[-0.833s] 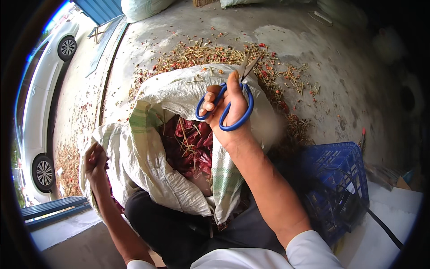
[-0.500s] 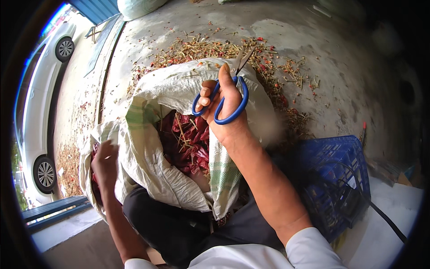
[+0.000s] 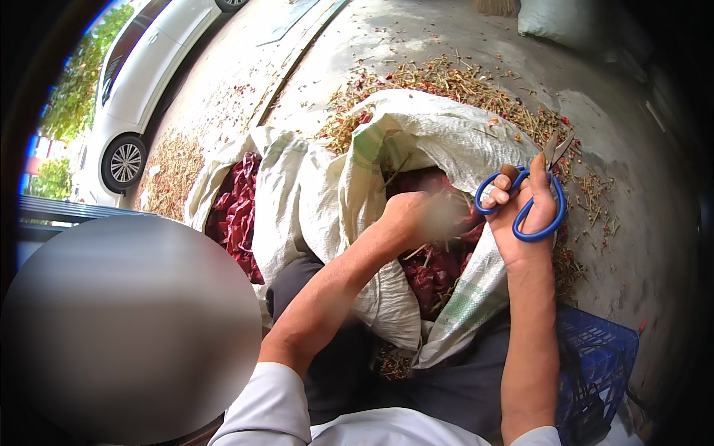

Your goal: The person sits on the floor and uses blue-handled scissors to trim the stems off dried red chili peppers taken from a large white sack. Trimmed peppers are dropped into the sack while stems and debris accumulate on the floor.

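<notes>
My right hand (image 3: pixel 526 215) grips blue-handled scissors (image 3: pixel 529 199), blades pointing up and away over the right rim of a white woven sack (image 3: pixel 439 130). The sack stands open between my knees and holds dried red chillies (image 3: pixel 435 264). My left hand (image 3: pixel 420 217), blurred with motion, reaches down into the sack's mouth among the chillies; I cannot tell whether it holds any. A second white sack (image 3: pixel 279 186) to the left also shows red chillies (image 3: pixel 236 212).
Cut stems and chilli bits (image 3: pixel 461 82) litter the concrete ground behind the sacks. A blue plastic crate (image 3: pixel 599 368) sits at my lower right. A white car (image 3: pixel 152 70) is parked at the upper left. Another white bag (image 3: pixel 561 22) lies far back.
My left hand has left the sack's outer left edge and gone into the open sack. The view has swung, so the sack and scissors now sit further right.
</notes>
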